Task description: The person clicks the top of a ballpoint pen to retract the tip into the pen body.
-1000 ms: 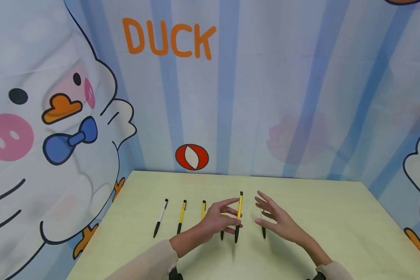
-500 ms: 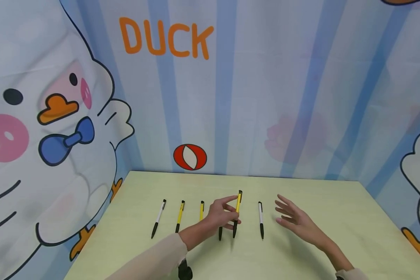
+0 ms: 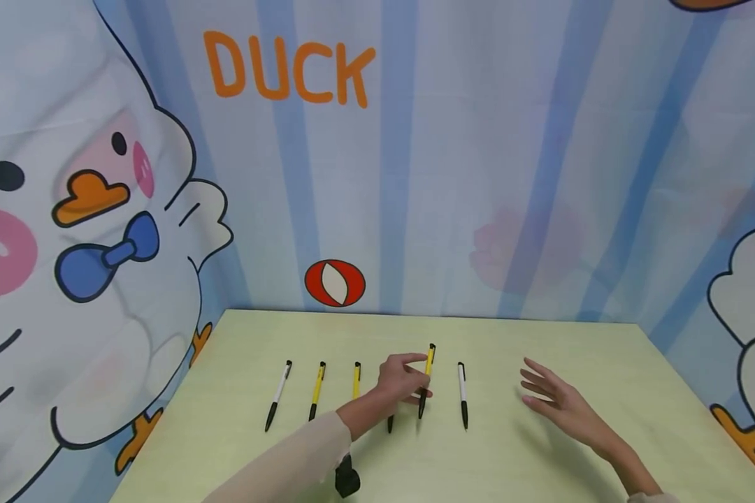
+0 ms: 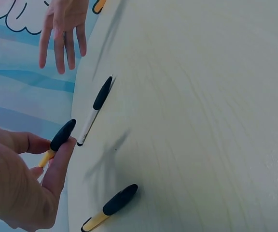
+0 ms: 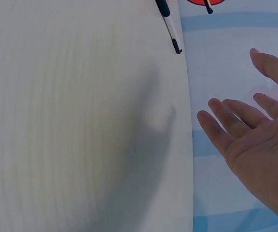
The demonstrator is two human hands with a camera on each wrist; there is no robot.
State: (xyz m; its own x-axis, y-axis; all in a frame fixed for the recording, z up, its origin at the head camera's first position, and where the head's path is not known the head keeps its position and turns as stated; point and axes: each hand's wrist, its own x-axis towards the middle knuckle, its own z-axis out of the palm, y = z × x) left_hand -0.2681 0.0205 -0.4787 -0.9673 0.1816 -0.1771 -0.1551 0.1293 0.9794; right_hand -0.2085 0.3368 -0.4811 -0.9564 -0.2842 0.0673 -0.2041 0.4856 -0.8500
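A yellow pen (image 3: 430,358) with a black grip is pinched between the thumb and fingers of my left hand (image 3: 401,377), held tilted above the table. Its black tip end (image 4: 63,135) points away from the palm in the left wrist view. Under that hand lies another yellow pen (image 4: 111,207), mostly hidden in the head view. Just right of the held pen, a white pen (image 3: 462,385) with a black grip lies on the table. My right hand (image 3: 563,405) hovers farther right, fingers spread and relaxed, holding nothing.
Left of my left hand lie a white pen (image 3: 278,396) and two yellow pens, one yellow pen (image 3: 317,391) and another yellow pen (image 3: 356,381) partly behind the forearm. The pale table (image 3: 541,349) ends at a printed duck curtain (image 3: 447,175) behind it.
My right hand has moved away to the right from beside the held pen, uncovering the white pen. The left hand still pinches the yellow pen, slightly lower.
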